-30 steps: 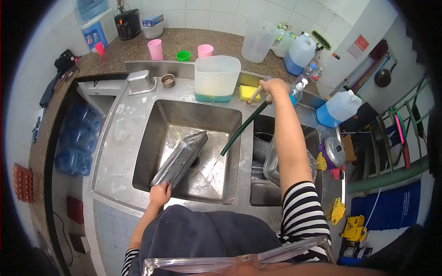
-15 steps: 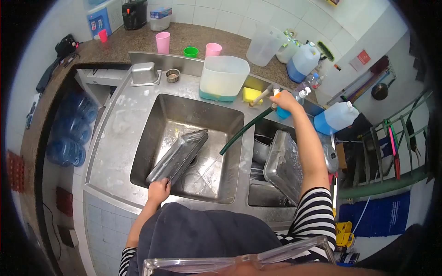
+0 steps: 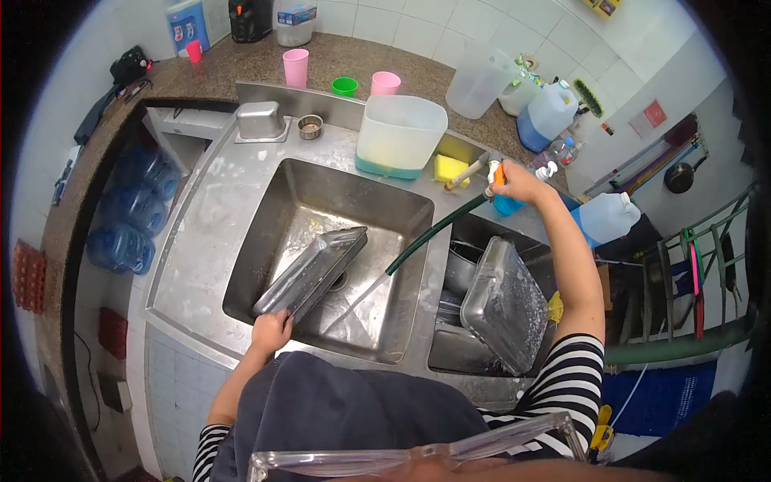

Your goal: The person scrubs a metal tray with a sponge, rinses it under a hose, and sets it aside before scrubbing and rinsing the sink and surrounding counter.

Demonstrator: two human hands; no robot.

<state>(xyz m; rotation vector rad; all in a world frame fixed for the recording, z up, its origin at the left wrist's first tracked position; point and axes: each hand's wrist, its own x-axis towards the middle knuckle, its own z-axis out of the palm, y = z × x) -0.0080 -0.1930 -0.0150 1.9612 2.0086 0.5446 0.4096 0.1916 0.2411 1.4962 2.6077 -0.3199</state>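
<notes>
Steel tray (image 3: 312, 273) in left hand (image 3: 271, 330), right hand (image 3: 518, 181) on tap (image 3: 487, 170).

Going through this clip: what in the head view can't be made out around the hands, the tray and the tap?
- Left hand: fingers curl under the tray, so the grip is hidden.
- Drain: covered by the tray.
- Right hand: wrapped over the tap; the handle's position is hidden.
- Right sink contents: covered by the second tray.
- Labels on the jugs: too small.
</notes>
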